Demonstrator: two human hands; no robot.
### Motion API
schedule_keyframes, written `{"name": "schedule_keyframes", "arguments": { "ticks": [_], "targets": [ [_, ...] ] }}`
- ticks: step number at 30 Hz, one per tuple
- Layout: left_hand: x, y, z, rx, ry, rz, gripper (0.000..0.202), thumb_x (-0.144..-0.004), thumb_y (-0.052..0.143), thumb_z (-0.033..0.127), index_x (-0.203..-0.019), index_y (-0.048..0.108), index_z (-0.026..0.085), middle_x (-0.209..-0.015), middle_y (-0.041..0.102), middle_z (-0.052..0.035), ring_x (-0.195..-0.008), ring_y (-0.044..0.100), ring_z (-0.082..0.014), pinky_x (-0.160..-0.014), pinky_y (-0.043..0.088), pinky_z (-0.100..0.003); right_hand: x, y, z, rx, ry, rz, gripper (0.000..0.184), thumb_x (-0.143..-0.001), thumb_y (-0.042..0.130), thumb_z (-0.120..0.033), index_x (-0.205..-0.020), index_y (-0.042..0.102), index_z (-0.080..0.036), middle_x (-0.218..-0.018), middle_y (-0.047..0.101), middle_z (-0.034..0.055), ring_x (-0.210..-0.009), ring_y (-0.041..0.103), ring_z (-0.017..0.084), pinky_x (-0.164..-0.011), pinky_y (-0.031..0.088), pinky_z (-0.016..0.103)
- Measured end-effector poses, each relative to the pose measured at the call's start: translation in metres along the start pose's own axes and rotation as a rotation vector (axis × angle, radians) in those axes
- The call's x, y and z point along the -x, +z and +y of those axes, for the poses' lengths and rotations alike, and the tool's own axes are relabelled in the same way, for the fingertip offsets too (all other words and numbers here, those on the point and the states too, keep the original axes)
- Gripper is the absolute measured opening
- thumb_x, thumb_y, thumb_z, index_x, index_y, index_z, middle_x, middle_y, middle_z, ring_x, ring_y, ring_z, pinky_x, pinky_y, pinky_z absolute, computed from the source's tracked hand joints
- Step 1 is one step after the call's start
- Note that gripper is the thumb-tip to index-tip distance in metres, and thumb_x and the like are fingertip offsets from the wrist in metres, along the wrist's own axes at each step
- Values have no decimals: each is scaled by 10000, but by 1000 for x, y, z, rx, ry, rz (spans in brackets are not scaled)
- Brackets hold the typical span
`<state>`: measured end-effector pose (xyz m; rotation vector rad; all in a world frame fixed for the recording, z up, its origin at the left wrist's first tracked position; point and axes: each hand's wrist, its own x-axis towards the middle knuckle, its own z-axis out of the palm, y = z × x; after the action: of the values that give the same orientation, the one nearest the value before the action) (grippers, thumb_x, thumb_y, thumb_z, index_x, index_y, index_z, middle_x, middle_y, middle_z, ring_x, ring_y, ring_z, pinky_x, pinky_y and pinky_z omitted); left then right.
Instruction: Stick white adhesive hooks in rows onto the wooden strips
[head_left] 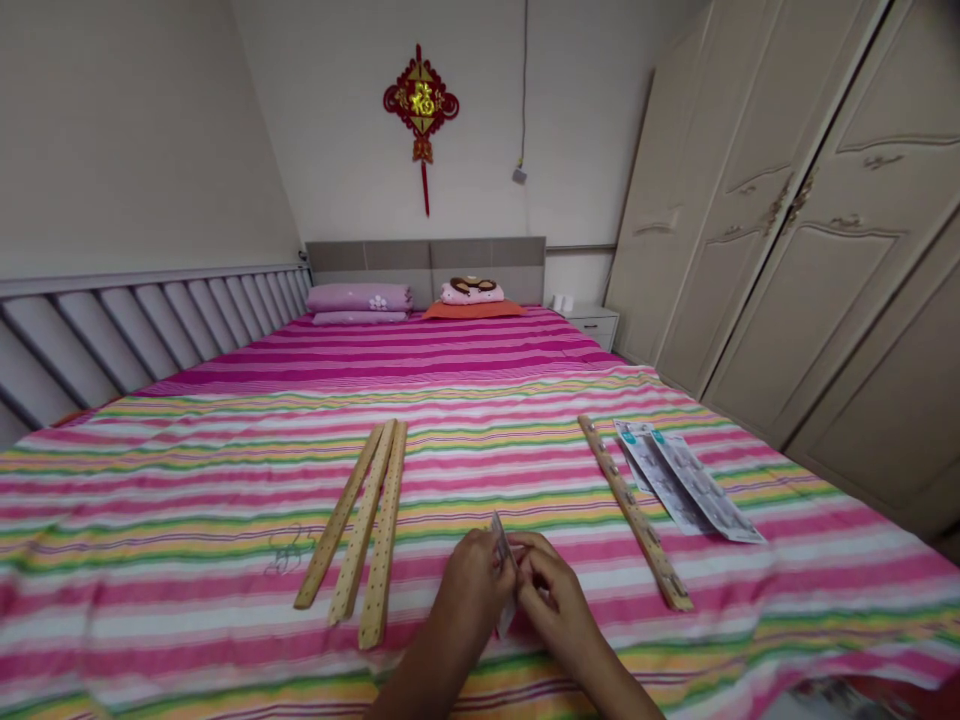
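Note:
My left hand [474,572] is closed on a thin printed card [504,540], held upright on edge above the bed's striped sheet. At the card's right side, my right hand [553,592] has its fingers bent in a pinch against it; what lies between the fingertips is hidden. Off to the right lies a wooden strip [636,518] with several small shiny metal pieces along it. Beside that strip, printed packaging cards [694,490] overlap one another. Left of my hands, three wooden strips with rows of holes [386,540] lie side by side.
A loose tangle of thin dark strands [289,550] lies left of the strips. Pillows [360,298] and a folded pink item [471,291] sit by the headboard [487,262]. A slatted rail [150,330] borders the left; a wardrobe [795,270] stands right.

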<state>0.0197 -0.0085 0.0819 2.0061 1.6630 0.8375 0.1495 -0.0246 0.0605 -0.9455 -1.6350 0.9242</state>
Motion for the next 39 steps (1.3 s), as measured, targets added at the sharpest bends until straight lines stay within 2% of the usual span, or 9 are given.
{"name": "schedule_keyframes", "arguments": {
  "ticks": [3, 5, 8, 12, 17, 21, 26, 34, 39],
  "targets": [
    [0, -8, 0, 6, -34, -8, 263, -692, 396, 64, -584, 619, 152, -554, 578, -39, -547, 516, -161, -556, 357, -265, 3, 5, -7, 11, -57, -45, 180, -697, 455, -49, -617, 452, -210, -959, 580, 85, -888, 561, 218, -717, 428, 295],
    [0, -13, -3, 43, -24, -32, 249, -696, 414, 84, -590, 626, 157, -550, 598, -25, -543, 533, -156, -545, 370, -251, 3, 5, -7, -13, -42, -40, 172, -702, 463, -59, -615, 459, -207, -970, 586, 89, -896, 566, 222, -712, 432, 297],
    [4, -15, -6, 245, -53, -47, 183, -693, 514, 177, -794, 666, 166, -732, 679, -18, -707, 604, -172, -635, 442, -242, 1, 2, 0, -103, 65, 20, 164, -752, 497, -156, -599, 463, -200, -987, 609, 111, -888, 588, 239, -692, 452, 310],
    [7, -3, -9, 488, -212, 7, 419, -607, 647, 255, -1006, 627, 131, -952, 684, -61, -848, 623, -218, -767, 481, -300, -2, 0, 11, -262, 168, 64, 210, -751, 586, -296, -609, 463, -201, -940, 648, 109, -820, 625, 244, -625, 487, 306],
    [8, 9, -8, 543, -320, 43, 551, -582, 636, 203, -1115, 565, 82, -1042, 668, -117, -929, 624, -253, -801, 494, -338, -3, -2, 8, -246, 206, 104, 282, -699, 667, -370, -906, 607, -188, -892, 685, 104, -850, 642, 263, -640, 531, 331],
    [9, 11, -7, 530, -330, 41, 599, -605, 626, 222, -1168, 518, 50, -1143, 624, -165, -1051, 578, -267, -880, 459, -353, -5, -2, 5, -224, 209, 87, 235, -675, 655, -269, -891, 677, -180, -866, 712, 94, -825, 657, 264, -700, 541, 369],
    [10, 16, -9, 586, -314, 44, 532, -613, 591, 169, -1139, 550, 96, -1110, 652, -102, -1046, 583, -243, -906, 441, -323, -7, 3, 8, -106, 166, 109, 360, -622, 554, -64, -925, 693, -199, -867, 712, 64, -820, 659, 246, -704, 535, 340],
    [9, 25, -17, 805, -314, 33, 559, -600, 624, 167, -1146, 528, 99, -949, 697, -43, -921, 627, -220, -774, 495, -285, -7, 6, 12, -108, 185, 100, 393, -661, 541, -111, -1025, 666, -189, -780, 721, 51, -702, 664, 225, -614, 540, 315],
    [13, 17, -15, 713, -304, 50, 442, -633, 563, 177, -1071, 582, 121, -930, 703, -38, -895, 631, -207, -761, 497, -283, -7, 13, 11, -94, 154, 135, 312, -672, 544, -125, -947, 684, -175, -810, 724, 69, -773, 673, 245, -679, 540, 336]
  ]
}}
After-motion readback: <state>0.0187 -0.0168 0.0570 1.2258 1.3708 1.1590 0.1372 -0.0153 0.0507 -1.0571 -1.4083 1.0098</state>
